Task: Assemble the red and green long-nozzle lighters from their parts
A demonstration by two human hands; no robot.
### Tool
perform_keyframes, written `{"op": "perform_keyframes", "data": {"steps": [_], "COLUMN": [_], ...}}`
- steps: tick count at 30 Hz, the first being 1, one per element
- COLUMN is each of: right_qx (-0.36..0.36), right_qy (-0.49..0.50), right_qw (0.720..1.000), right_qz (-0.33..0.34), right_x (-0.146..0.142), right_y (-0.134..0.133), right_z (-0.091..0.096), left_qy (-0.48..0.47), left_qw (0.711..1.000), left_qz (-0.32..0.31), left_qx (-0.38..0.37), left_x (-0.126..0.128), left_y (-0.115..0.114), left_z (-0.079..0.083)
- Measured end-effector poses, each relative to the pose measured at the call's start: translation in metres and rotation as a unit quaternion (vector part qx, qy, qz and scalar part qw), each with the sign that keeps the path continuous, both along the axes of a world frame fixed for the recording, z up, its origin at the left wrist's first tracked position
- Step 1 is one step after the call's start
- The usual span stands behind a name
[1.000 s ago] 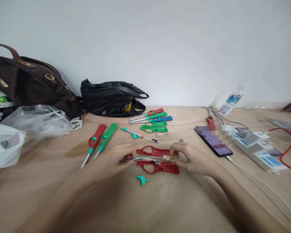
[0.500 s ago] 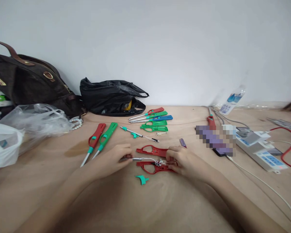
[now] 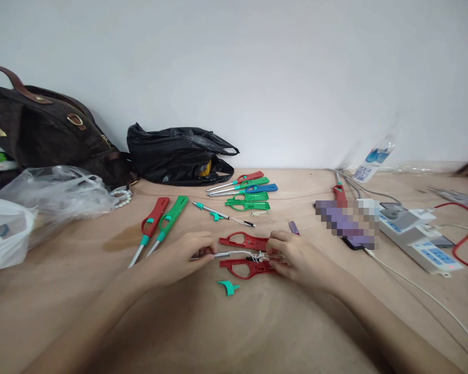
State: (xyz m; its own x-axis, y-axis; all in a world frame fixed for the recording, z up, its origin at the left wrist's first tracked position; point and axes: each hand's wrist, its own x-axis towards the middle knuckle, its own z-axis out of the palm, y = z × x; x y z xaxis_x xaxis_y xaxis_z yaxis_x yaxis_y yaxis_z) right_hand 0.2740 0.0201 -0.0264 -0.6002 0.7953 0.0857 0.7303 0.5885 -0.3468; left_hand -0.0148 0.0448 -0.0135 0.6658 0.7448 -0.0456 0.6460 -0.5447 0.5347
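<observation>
My left hand [image 3: 198, 246] is closed around a thin metal lighter tube [image 3: 221, 255]. White wires [image 3: 242, 253] run from its end to a clear fuel tank [image 3: 264, 256], which my right hand [image 3: 288, 254] pinches. A small black piece [image 3: 251, 258] hangs among the wires. Below these parts lies one red lighter shell half [image 3: 245, 268], its inside facing up. The other red shell half [image 3: 249, 242] rests just beyond, partly covered by my right fingers. Nearer to me lies a teal trigger [image 3: 229, 287], apart from both hands.
Assembled red [image 3: 155, 215] and green lighters [image 3: 173, 218] lie left. Several lighters and green shell halves [image 3: 247, 206] lie behind, near another tube assembly [image 3: 212, 210]. A small purple item [image 3: 294, 228], a phone [image 3: 345, 226] and a power strip [image 3: 421, 244] are right; bags [image 3: 179, 156] stand behind.
The clear tank and black piece have shifted slightly up off the lower red shell half. My left hand and the tube have barely moved.
</observation>
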Motion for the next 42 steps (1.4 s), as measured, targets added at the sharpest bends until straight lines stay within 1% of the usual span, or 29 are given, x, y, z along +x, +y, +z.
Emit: {"op": "perform_keyframes", "data": {"steps": [3,5,8,10,12,16,19,23,29,36,42], "right_qx": [-0.009,-0.032,-0.067,-0.066,-0.054,-0.025,-0.012,-0.017,0.002,-0.022,-0.016], "right_qy": [0.033,0.043,0.031,0.019,0.01,0.0,-0.002,-0.004,-0.024,-0.041,-0.025], "right_qw": [0.999,0.999,0.997,0.997,0.998,0.999,1.0,1.0,0.999,0.999,1.0], "right_qz": [0.003,0.011,0.023,0.027,0.027,0.028,0.025,0.024,0.024,0.014,0.006], "right_x": [0.005,0.007,0.008,0.008,0.007,0.006,0.005,0.004,0.001,0.0,-0.002], "right_y": [-0.001,-0.003,-0.004,-0.004,-0.003,0.0,0.0,0.0,0.0,0.001,0.001], "right_z": [0.009,0.014,0.015,0.012,0.009,0.006,0.004,0.002,-0.001,-0.005,-0.002], "left_qy": [-0.007,-0.01,0.009,0.034,0.048,0.049,0.04,0.036,0.038,0.042,0.041], "left_qw": [1.0,0.999,0.998,0.995,0.994,0.997,0.999,0.999,0.999,0.999,0.999], "left_qz": [-0.004,-0.008,-0.027,-0.034,-0.029,-0.011,-0.01,-0.013,-0.006,-0.006,-0.011], "left_qx": [-0.018,-0.031,-0.064,-0.088,-0.092,-0.054,-0.026,-0.017,-0.028,-0.019,-0.016], "left_x": [0.0,0.001,0.001,0.002,0.003,0.004,0.003,0.002,0.002,0.003,0.003], "left_y": [-0.004,-0.006,-0.009,-0.009,-0.008,-0.004,-0.003,-0.002,-0.001,-0.001,-0.001], "left_z": [0.01,0.016,0.02,0.018,0.015,0.009,0.006,0.002,-0.001,-0.002,-0.003]}}
